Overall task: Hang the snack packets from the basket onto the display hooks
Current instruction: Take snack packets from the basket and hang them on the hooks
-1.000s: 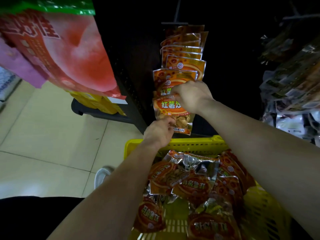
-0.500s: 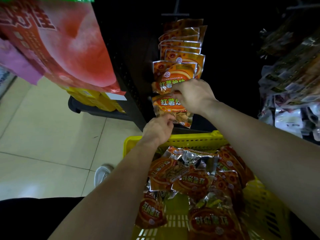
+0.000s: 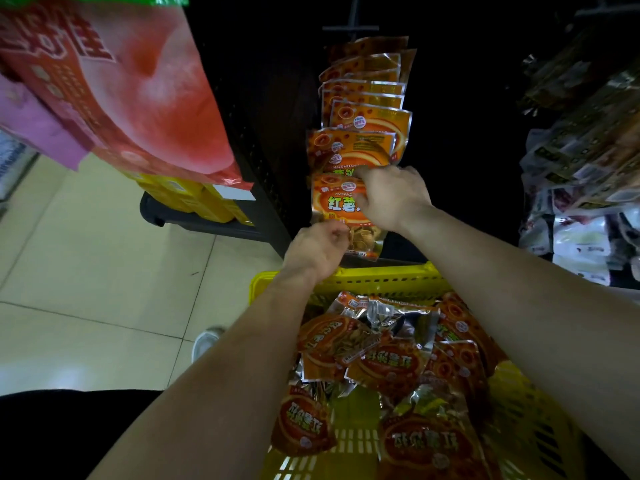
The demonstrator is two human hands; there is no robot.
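Note:
An orange snack packet (image 3: 337, 206) hangs at the front of a row of like packets (image 3: 363, 98) on a display hook. My right hand (image 3: 391, 195) grips its upper right part. At the packet's lower left edge, my left hand (image 3: 317, 249) pinches it with curled fingers. The hook itself is hidden behind the packets. Below my arms, a yellow basket (image 3: 381, 280) holds several more orange packets (image 3: 384, 365).
A large red and pink bag (image 3: 114, 88) hangs at upper left, over yellow boxes (image 3: 194, 199) on a dark low shelf. Silver and dark packets (image 3: 585, 174) hang on the right. The beige tiled floor (image 3: 86, 271) lies to the left, with a shoe (image 3: 206, 341) beside the basket.
The front packet sits slightly higher and straighter against the row. My right hand moved up to its top corner, and the left hand stayed at its lower edge.

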